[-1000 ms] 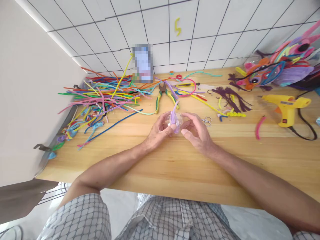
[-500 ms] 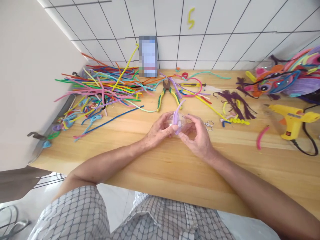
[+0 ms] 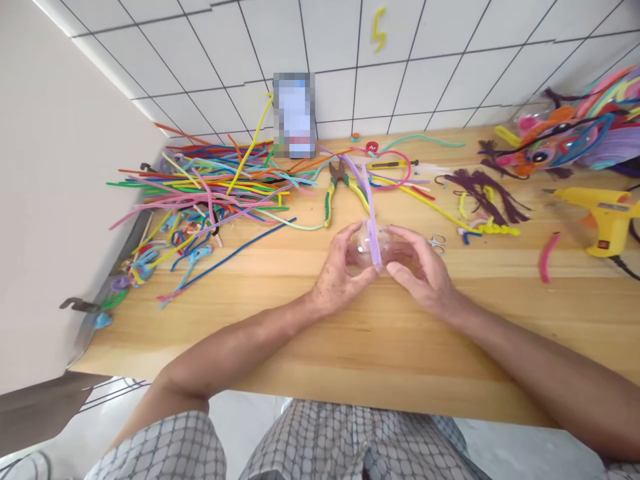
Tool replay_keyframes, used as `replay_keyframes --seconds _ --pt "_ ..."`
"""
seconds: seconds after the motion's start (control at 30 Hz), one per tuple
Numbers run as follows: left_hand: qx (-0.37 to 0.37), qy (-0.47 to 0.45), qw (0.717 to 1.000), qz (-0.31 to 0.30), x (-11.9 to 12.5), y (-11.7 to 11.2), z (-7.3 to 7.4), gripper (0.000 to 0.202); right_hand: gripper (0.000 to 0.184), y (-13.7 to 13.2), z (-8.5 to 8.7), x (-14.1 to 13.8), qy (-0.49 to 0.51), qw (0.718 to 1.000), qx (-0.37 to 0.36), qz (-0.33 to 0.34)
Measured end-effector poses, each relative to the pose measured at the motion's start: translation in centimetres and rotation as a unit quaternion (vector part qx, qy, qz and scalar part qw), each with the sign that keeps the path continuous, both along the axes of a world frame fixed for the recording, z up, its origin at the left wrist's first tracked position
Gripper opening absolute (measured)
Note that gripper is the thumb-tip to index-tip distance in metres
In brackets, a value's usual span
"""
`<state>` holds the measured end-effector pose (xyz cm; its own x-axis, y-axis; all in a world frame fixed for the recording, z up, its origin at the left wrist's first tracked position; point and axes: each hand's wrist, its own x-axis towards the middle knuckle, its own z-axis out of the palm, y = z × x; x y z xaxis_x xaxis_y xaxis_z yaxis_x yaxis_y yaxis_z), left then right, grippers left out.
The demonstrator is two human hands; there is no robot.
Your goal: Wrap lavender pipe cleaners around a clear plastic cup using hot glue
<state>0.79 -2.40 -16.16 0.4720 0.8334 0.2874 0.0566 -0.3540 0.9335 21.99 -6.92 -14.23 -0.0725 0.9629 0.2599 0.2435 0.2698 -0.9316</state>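
Note:
Between my hands is a clear plastic ball [image 3: 361, 249] with purple pipe cleaner strips [image 3: 373, 244] laid over it; one strip end sticks up past the top. My left hand [image 3: 341, 270] is curled round the ball's left side, its thumb at the lower end of the strips. My right hand [image 3: 425, 267] cups the right side, thumb pointing toward the strips' lower end, fingers behind the ball. Just beyond the ball lie pliers [image 3: 340, 173] with green and yellow handles, spread apart. Small scissors [image 3: 437, 244] rest beside my right hand.
Colourful pipe cleaners [image 3: 215, 183] are heaped at the left. A phone [image 3: 294, 117] leans on the tiled wall. To the right are a yellow glue gun [image 3: 607, 213], purple fringed pieces [image 3: 485, 193], a pink piece [image 3: 549, 259] and a colourful craft figure [image 3: 565, 147]. A utility knife [image 3: 393, 165] lies behind.
The ball has turned in my hands, so the purple strips now show longer and stand more upright. My right thumb has come away from the lower strip end. The whole view has shifted slightly.

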Motion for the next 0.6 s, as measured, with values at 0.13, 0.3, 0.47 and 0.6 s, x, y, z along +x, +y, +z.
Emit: replay_keyframes --seconds 0.13,0.3,0.47,0.6 --pt "0.032 -0.010 0.999 0.016 0.3 0.1 0.1 0.082 0.054 0.0 0.1 0.0 0.022 0.999 -0.022 -0.002" --pt "0.122 0.015 0.992 0.021 0.5 0.5 -0.4 0.084 0.061 0.5 -0.1 -0.2 0.009 0.999 -0.026 -0.030" --pt "0.107 0.023 0.994 0.013 0.3 0.5 -0.1 0.093 0.064 0.5 -0.4 -0.2 -0.016 0.999 -0.005 -0.045" --pt "0.045 -0.008 0.999 -0.011 0.2 0.3 0.8 0.077 0.064 0.5 -0.4 -0.3 -0.017 0.999 0.011 -0.045"
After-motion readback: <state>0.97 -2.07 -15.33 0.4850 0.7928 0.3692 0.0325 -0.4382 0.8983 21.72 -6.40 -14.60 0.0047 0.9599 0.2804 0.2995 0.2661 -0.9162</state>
